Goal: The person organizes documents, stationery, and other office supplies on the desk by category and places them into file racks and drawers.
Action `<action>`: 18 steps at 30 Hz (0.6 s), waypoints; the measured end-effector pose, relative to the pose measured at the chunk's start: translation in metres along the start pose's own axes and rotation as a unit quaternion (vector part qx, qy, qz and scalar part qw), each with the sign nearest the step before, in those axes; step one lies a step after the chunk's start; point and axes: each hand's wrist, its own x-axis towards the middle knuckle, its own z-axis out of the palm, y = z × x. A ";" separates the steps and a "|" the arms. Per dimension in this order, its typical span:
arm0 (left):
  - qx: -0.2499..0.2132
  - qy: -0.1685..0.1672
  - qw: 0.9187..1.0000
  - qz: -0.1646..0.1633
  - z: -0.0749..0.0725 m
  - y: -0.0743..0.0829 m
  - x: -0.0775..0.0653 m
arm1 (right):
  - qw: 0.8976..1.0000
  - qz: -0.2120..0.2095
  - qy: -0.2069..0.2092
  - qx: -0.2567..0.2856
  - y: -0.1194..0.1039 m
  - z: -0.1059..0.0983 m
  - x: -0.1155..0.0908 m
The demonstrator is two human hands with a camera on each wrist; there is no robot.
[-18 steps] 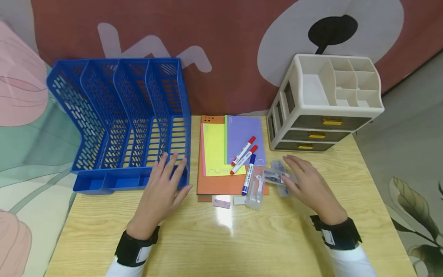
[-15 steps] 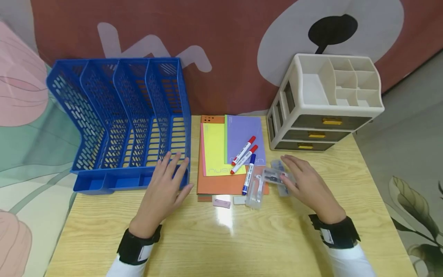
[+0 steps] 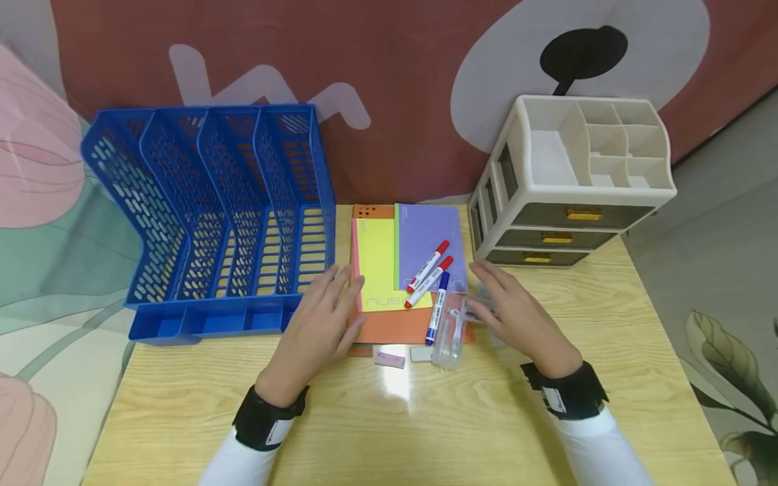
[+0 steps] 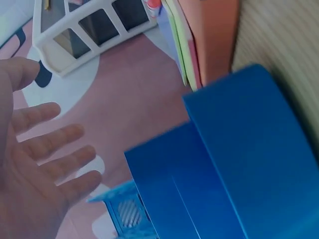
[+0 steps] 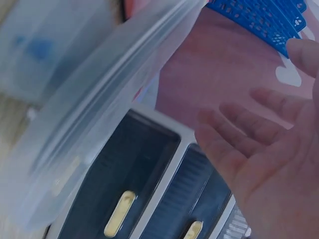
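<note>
My left hand (image 3: 319, 331), fingers spread and holding nothing, is over the right front corner of the blue file rack (image 3: 209, 202), beside the yellow notebook (image 3: 377, 266). My right hand (image 3: 519, 317), empty with fingers extended, is above the clear plastic boxes and partly hides them. One clear box (image 3: 448, 341) lies left of that hand. Two red-capped markers (image 3: 428, 265) rest across the purple notebook (image 3: 430, 233), and a blue marker (image 3: 437, 309) lies below them. Under the notebooks is an orange folder (image 3: 389, 327).
A white drawer organizer (image 3: 562, 182) with gold handles stands at the back right, its top divided into compartments. A lilac block (image 3: 389, 360) and a pale block (image 3: 421, 354) lie in front of the folder. Behind the table hangs a printed cloth (image 3: 389, 74).
Both hands have moved inward: the left one to the right, from the rack toward the notebooks, the right one to the left, over the clear boxes. The objects lie as before.
</note>
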 end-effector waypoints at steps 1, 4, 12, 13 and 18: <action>0.003 -0.009 1.000 -0.002 0.002 0.001 0.003 | 1.000 0.003 -0.005 0.006 -0.001 0.000 0.003; 0.012 -0.042 0.999 -0.011 0.007 0.006 0.012 | 1.000 0.012 -0.021 0.019 -0.004 0.001 0.013; -0.011 -0.110 0.993 -0.051 0.020 0.014 0.037 | 0.994 0.029 -0.072 0.078 -0.006 0.008 0.040; -0.012 -0.114 0.992 -0.054 0.022 0.014 0.039 | 0.992 0.034 -0.079 0.088 -0.005 0.010 0.042; -0.018 -0.124 0.990 -0.068 0.032 0.014 0.049 | 0.988 0.049 -0.099 0.105 -0.003 0.018 0.052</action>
